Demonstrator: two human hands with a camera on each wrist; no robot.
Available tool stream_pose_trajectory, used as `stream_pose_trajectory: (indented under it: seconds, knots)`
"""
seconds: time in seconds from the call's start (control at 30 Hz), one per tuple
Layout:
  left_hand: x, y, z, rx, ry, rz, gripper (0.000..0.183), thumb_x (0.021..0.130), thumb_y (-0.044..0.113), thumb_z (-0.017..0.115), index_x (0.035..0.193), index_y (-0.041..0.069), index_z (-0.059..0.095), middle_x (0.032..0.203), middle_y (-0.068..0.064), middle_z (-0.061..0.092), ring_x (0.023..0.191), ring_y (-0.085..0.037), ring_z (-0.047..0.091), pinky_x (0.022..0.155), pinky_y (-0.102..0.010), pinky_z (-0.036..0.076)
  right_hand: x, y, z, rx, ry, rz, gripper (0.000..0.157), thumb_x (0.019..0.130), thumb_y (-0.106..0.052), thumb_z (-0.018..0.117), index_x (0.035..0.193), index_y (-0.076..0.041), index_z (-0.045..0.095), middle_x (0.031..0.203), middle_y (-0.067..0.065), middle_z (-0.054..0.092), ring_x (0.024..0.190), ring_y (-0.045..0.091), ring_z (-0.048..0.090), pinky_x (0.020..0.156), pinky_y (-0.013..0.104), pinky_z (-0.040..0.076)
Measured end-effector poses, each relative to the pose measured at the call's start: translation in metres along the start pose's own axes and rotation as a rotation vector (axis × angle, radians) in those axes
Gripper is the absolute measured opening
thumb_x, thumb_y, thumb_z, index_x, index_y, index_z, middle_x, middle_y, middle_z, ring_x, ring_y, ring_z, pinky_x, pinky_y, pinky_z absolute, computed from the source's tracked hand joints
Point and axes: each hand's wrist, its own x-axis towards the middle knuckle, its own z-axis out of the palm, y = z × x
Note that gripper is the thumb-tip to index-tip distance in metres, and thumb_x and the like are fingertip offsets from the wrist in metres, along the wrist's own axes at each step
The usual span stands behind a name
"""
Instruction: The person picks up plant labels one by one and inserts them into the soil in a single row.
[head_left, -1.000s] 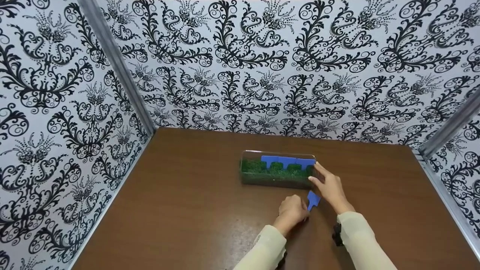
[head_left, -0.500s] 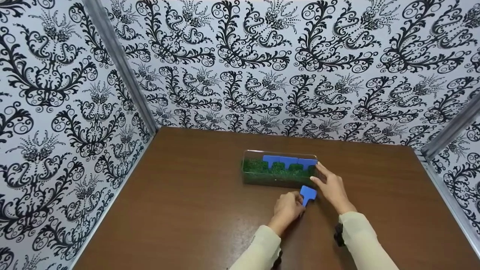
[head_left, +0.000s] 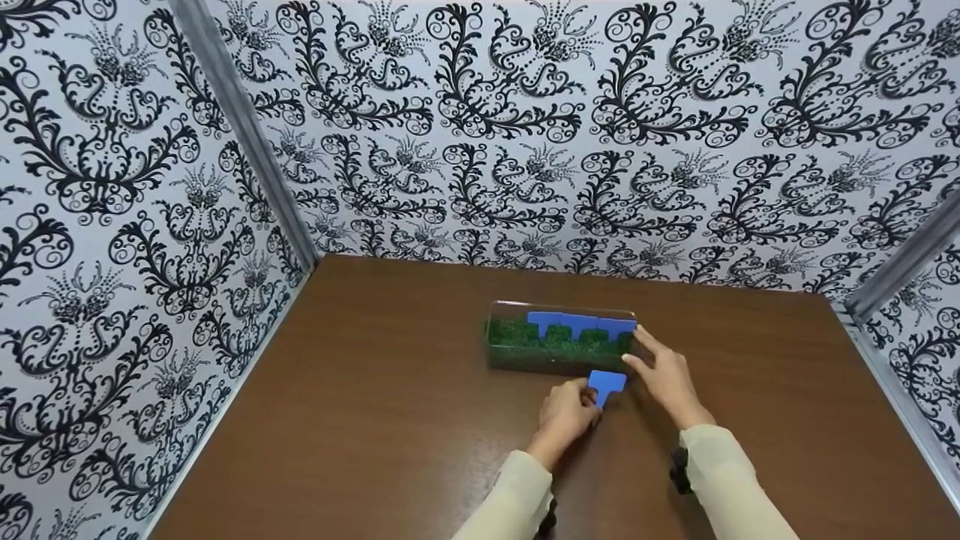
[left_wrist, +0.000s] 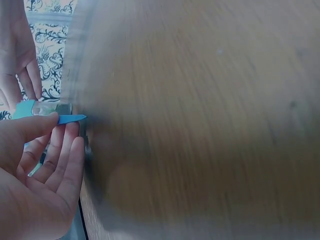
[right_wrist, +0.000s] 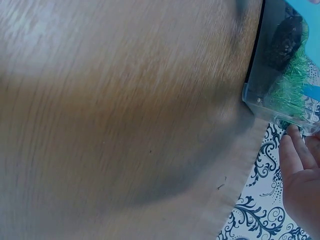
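My left hand point(head_left: 562, 414) pinches a blue T-shaped plant label point(head_left: 608, 380) by its narrow stem, its broad head upward, just in front of the box. In the left wrist view the label point(left_wrist: 71, 119) lies edge-on between thumb and fingers. Behind it stands a clear rectangular box point(head_left: 517, 361) with green artificial grass point(head_left: 556, 337) inside. Three more blue labels point(head_left: 580, 324) stand upright in a row in the grass, toward the right. My right hand point(head_left: 666, 377) touches the box's right end with thumb and fingertips; in the right wrist view its fingers point(right_wrist: 295, 150) look straight.
The brown wooden table point(head_left: 390, 420) carries the box right of its middle. Patterned black-and-white walls point(head_left: 517, 150) enclose it at the back and sides, with grey metal strips point(head_left: 247, 142) at the corners. A dark band point(head_left: 680, 471) sits at the right wrist.
My left hand has moved left and slightly up with the blue label, whose broad head now turns more toward the head camera. The right hand keeps its place at the box's end.
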Motion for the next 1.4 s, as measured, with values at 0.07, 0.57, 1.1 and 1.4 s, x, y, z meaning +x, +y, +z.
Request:
stream_pose_trajectory:
  seconds: [0.07, 0.57, 1.1, 1.4]
  knots:
    - [0.000, -0.001, -0.001, -0.009, 0.002, 0.002, 0.015, 0.085, 0.018, 0.077, 0.080, 0.024, 0.064, 0.074, 0.013, 0.064, 0.065, -0.003, 0.055, 0.062, -0.025, 0.045, 0.000, 0.000, 0.000, 0.005, -0.008, 0.007, 0.055, 0.100, -0.018, 0.060, 0.150, -0.002, 0.041, 0.159, 0.018, 0.034, 0.138, 0.041, 0.044, 0.106, 0.052, 0.045]
    - [0.001, 0.000, -0.015, -0.089, -0.008, -0.005, 0.012, 0.088, 0.019, 0.076, 0.084, 0.020, 0.065, 0.074, 0.010, 0.064, 0.065, -0.004, 0.054, 0.060, -0.024, 0.044, 0.000, -0.002, 0.000, 0.000, -0.002, 0.005, 0.055, 0.100, -0.016, 0.061, 0.149, -0.001, 0.042, 0.157, 0.019, 0.036, 0.139, 0.043, 0.042, 0.107, 0.056, 0.042]
    - [0.005, -0.010, -0.032, -0.106, 0.020, 0.058, 0.009, 0.089, 0.019, 0.075, 0.088, 0.018, 0.067, 0.081, 0.007, 0.069, 0.074, -0.005, 0.061, 0.070, -0.024, 0.050, 0.000, 0.001, 0.000, -0.041, 0.011, -0.004, 0.056, 0.099, -0.019, 0.063, 0.148, -0.003, 0.044, 0.157, 0.017, 0.037, 0.139, 0.044, 0.041, 0.110, 0.059, 0.038]
    - [0.008, -0.013, -0.042, -0.110, 0.050, 0.094, 0.010, 0.088, 0.019, 0.077, 0.088, 0.016, 0.068, 0.082, 0.006, 0.070, 0.074, -0.005, 0.060, 0.069, -0.023, 0.050, 0.001, 0.000, -0.001, -0.046, 0.032, -0.025, 0.054, 0.098, -0.017, 0.064, 0.147, -0.002, 0.046, 0.155, 0.018, 0.040, 0.139, 0.044, 0.041, 0.110, 0.059, 0.038]
